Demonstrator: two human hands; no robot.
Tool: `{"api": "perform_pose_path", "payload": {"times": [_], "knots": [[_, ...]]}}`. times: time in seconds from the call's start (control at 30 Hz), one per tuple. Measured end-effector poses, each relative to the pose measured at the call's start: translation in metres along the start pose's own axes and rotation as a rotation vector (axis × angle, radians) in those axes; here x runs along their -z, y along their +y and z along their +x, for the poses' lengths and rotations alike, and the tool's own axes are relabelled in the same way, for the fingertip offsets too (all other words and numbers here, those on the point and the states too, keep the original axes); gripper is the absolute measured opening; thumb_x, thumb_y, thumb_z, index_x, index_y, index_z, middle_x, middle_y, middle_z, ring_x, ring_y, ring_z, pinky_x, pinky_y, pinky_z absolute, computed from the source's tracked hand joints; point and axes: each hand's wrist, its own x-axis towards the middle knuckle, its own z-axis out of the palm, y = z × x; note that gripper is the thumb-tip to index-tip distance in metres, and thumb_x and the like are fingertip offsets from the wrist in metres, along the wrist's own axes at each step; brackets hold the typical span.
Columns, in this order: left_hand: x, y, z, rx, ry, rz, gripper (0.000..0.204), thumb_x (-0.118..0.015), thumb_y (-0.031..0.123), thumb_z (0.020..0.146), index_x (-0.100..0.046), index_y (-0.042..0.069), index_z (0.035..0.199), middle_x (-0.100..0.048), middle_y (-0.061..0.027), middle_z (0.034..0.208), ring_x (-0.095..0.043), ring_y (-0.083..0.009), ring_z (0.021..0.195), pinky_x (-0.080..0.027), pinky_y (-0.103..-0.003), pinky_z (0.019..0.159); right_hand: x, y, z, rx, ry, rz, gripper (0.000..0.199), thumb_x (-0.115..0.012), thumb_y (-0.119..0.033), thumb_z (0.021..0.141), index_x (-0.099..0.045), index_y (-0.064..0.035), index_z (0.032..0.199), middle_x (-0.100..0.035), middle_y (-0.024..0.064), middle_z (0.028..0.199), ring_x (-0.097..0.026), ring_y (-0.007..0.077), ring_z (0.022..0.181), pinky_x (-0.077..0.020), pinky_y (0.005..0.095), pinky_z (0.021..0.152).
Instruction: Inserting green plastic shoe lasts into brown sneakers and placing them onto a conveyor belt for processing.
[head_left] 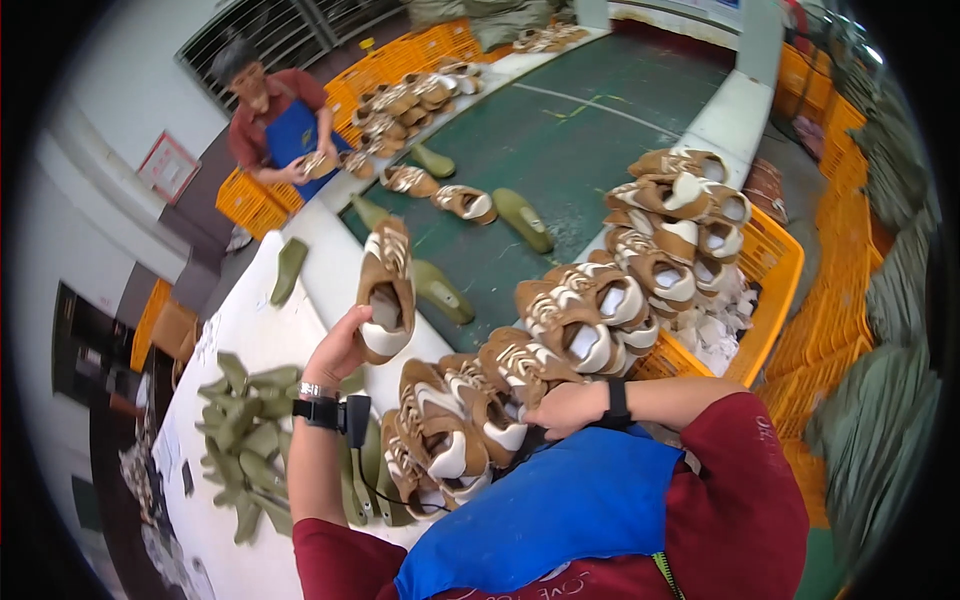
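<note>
Right hand point(565, 408) on tan shoes point(500, 375), left hand point(338, 350) gripping shoe point(386, 290)

Tan-and-white shoes point(386, 290), olive-green shoe lasts point(245, 430), orange crates point(775, 265), dark green belt point(560, 130)

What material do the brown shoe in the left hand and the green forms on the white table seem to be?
Shoe: brown matte upper, probably suede or fabric, with cream trim and a smooth white lining. Green forms: likely hard moulded plastic, given their uniform olive colour and smooth, rigid foot-like shape. Crate: orange plastic, seemingly, with a lattice wall.
</note>
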Motion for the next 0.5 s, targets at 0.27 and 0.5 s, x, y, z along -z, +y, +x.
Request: {"api": "perform_pose_path", "payload": {"times": [0.27,0.5], "knots": [[-0.036,-0.072,-0.076,-0.321,0.101,-0.675,0.066,-0.064,0.030,0.077,-0.038,-0.001,0.128,-0.048,-0.0191,0.125,-0.047,-0.0357,0.116,-0.035,-0.045,0.102,0.112,-0.046,0.000,0.386,0.970,0.022,0.040,-0.063,-0.018,0.075,-0.053,-0.0072,0.112,-0.060,0.0127,0.093,-0.062,0.0310,0.079,-0.0502,0.0384,0.063],[-0.074,-0.069,-0.087,-0.480,0.231,-0.456,0.055,-0.059,0.029,0.085,-0.038,0.003,0.128,-0.047,-0.0131,0.127,-0.047,-0.0252,0.116,-0.038,-0.042,0.099,0.134,-0.089,0.042,0.336,0.599,-0.020,0.037,-0.065,-0.021,0.076,-0.052,-0.0069,0.108,-0.059,0.0133,0.088,-0.060,0.0318,0.081,-0.0487,0.0392,0.064]]}}
